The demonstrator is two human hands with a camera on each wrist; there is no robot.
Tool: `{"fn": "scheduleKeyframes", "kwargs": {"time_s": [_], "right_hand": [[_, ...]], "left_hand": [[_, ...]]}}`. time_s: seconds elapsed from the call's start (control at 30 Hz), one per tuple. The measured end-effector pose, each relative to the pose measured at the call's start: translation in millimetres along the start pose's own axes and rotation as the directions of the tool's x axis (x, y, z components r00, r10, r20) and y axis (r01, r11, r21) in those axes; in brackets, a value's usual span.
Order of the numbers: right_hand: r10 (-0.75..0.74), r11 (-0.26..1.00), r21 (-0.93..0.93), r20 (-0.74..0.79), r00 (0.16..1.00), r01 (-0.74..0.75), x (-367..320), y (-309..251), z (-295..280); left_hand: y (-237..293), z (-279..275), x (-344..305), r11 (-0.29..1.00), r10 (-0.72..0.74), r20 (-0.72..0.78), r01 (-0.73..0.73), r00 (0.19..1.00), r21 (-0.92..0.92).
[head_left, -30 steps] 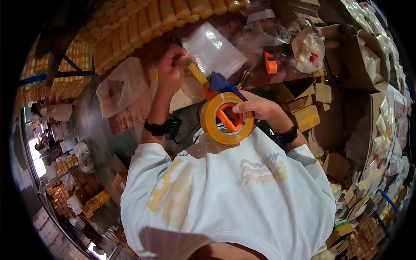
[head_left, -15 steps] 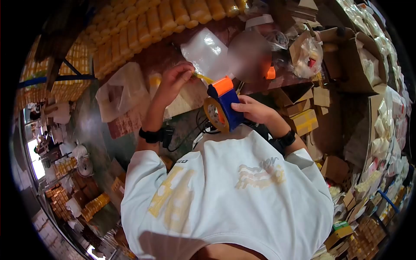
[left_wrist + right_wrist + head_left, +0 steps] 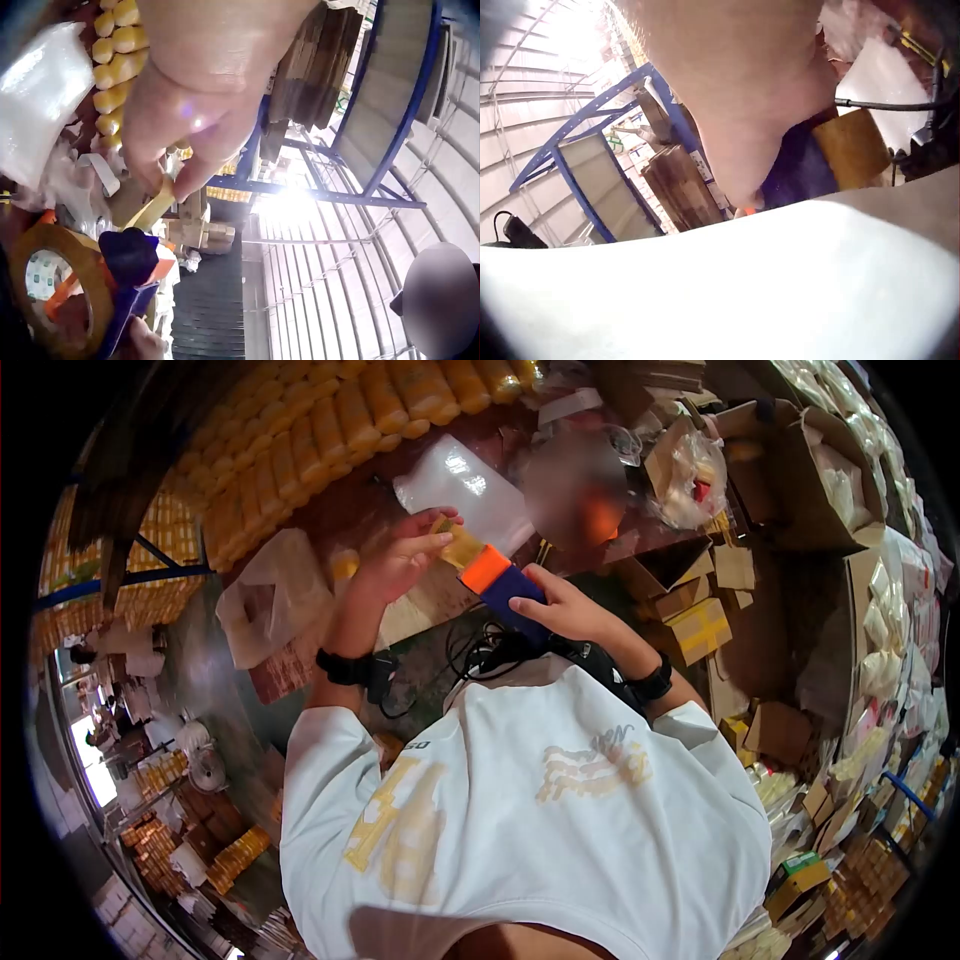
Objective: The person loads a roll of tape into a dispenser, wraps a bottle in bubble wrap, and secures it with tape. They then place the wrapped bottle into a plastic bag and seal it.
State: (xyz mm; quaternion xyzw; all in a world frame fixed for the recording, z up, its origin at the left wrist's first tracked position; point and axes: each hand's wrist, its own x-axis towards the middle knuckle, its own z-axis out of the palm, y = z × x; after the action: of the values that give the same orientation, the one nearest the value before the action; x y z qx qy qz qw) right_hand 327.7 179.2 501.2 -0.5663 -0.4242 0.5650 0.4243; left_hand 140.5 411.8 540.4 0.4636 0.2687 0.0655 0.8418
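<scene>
My right hand (image 3: 568,606) grips a blue and orange tape dispenser (image 3: 520,600) in front of the chest. The left hand (image 3: 405,560) pinches the free end of the yellow tape (image 3: 461,547), which runs in a short strip to the dispenser's orange end. In the left wrist view, thumb and finger hold the tape strip (image 3: 152,211), and the big tape roll (image 3: 100,304) shows on the dispenser's side. The right wrist view shows the right hand (image 3: 742,142) around the blue body, with the roll's yellow edge (image 3: 853,148) beyond it.
A clear plastic bag stack (image 3: 465,490) lies on the dark red table (image 3: 375,500). Yellow packs (image 3: 350,410) are piled behind. A crumpled bag (image 3: 275,600) is at left; cardboard boxes (image 3: 700,630) and a bag with red contents (image 3: 690,480) are at right.
The dispenser has turned: its roll faced up before, and now its blue and orange back does. My left hand, still pinching the tape, has come slightly lower and closer to the dispenser.
</scene>
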Motion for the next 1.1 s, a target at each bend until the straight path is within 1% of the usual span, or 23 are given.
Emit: {"fn": "scheduleKeyframes", "kwargs": {"time_s": [0.07,0.13,0.17,0.27,0.37,0.4,0.47,0.5,0.53,0.57,0.6,0.7,0.73,0.77,0.83,0.87,0.9,0.97,1.0,1.03,1.07,1.1], "right_hand": [[-0.035,0.995,-0.092,-0.102,0.994,0.026,0.4,1.7,-1.7],[-0.02,0.983,-0.183,-0.163,0.986,-0.01,-2.6,-15.7,-5.9],[-0.013,0.974,-0.226,-0.197,0.98,-0.032,-4.7,-24.1,-8.1],[-0.037,0.962,-0.268,-0.299,0.954,-0.046,-6.7,-30.4,-15.3],[0.052,0.938,-0.299,-0.378,0.924,-0.175,-7.2,-34.7,-28.2],[0.004,0.933,-0.323,-0.427,0.904,-0.157,-5.5,-29.5,-31.6],[-0.094,0.917,-0.377,-0.518,0.85,-0.128,0.6,-11.0,-37.7],[-0.108,0.89,-0.426,-0.543,0.833,-0.162,3.7,-6.6,-41.9],[-0.122,0.859,-0.472,-0.566,0.816,-0.198,7.0,-3.2,-45.8],[-0.136,0.825,-0.513,-0.585,0.799,-0.235,10.1,0.0,-49.8],[-0.194,0.809,-0.546,-0.595,0.78,-0.215,12.1,-0.1,-54.7],[-0.043,0.802,-0.493,-0.611,0.791,-0.337,14.9,-8.1,-71.4],[-0.062,0.771,-0.525,-0.626,0.777,-0.361,19.2,-2.2,-73.9],[-0.022,0.765,-0.495,-0.66,0.751,-0.413,25.6,0.7,-75.6],[0.058,0.743,-0.428,-0.724,0.687,-0.514,38.0,9.3,-86.6],[0.164,0.723,-0.35,-0.751,0.64,-0.596,52.2,32.4,-109.1],[0.155,0.764,-0.26,-0.814,0.559,-0.59,54.9,45.1,-126.6],[0.111,0.872,-0.177,-0.837,0.536,-0.457,41.6,44.4,-150.3],[-0.028,0.943,-0.195,-0.856,0.517,-0.27,34.9,50.4,-156.8],[0.059,0.937,-0.154,-0.816,0.575,-0.314,31.5,59.1,-170.9],[0.067,0.983,-0.056,-0.774,0.63,-0.173,22.0,69.7,-180.4],[0.068,0.997,0.063,-0.723,0.688,-0.033,9.5,75.0,-184.1]], "left_hand": [[13.5,7.7,6.8,0.996,-0.029,0.024,0.027,0.999,0.081],[17.3,17.9,13.9,0.936,0.031,-0.058,-0.009,0.998,0.351],[17.1,23.7,17.7,0.878,0.07,-0.087,-0.02,0.994,0.478],[8.4,38.7,33.1,0.761,0.293,-0.128,-0.15,0.948,0.631],[6.3,68.0,36.5,0.458,0.412,-0.174,-0.038,0.895,0.888],[1.7,76.1,38.6,0.366,0.524,-0.113,-0.104,0.844,0.925],[-14.6,77.7,50.0,0.311,0.617,-0.059,-0.174,0.785,0.935],[-18.3,81.5,55.5,0.282,0.661,-0.033,-0.208,0.75,0.937],[-20.2,90.0,59.3,0.271,0.675,-0.013,-0.231,0.738,0.935],[-21.9,93.3,65.2,0.19,0.683,0.041,-0.231,0.73,0.954],[-24.8,96.5,70.9,0.109,0.687,0.095,-0.231,0.721,0.967],[-30.0,108.9,85.3,-0.129,0.673,0.248,-0.22,0.697,0.967],[-35.3,109.1,92.1,-0.215,0.656,0.3,-0.21,0.693,0.954],[-38.6,111.1,97.8,-0.299,0.634,0.352,-0.201,0.689,0.933],[-47.4,143.7,89.3,-0.381,0.516,0.4,-0.215,0.758,0.899],[-57.2,175.7,83.0,-0.314,0.546,0.539,-0.44,0.641,0.841],[-65.4,207.7,78.6,-0.247,0.582,0.642,-0.644,0.499,0.724],[-57.7,239.5,82.5,-0.085,0.571,0.627,-0.722,0.529,0.687],[-54.5,235.2,95.6,-0.007,0.621,0.566,-0.719,0.541,0.695],[-46.6,227.8,102.5,-0.023,0.601,0.511,-0.625,0.615,0.78],[-35.0,221.4,111.7,0.083,0.556,0.423,-0.554,0.716,0.828],[-25.5,215.2,115.3,0.184,0.488,0.319,-0.453,0.812,0.872]]}}
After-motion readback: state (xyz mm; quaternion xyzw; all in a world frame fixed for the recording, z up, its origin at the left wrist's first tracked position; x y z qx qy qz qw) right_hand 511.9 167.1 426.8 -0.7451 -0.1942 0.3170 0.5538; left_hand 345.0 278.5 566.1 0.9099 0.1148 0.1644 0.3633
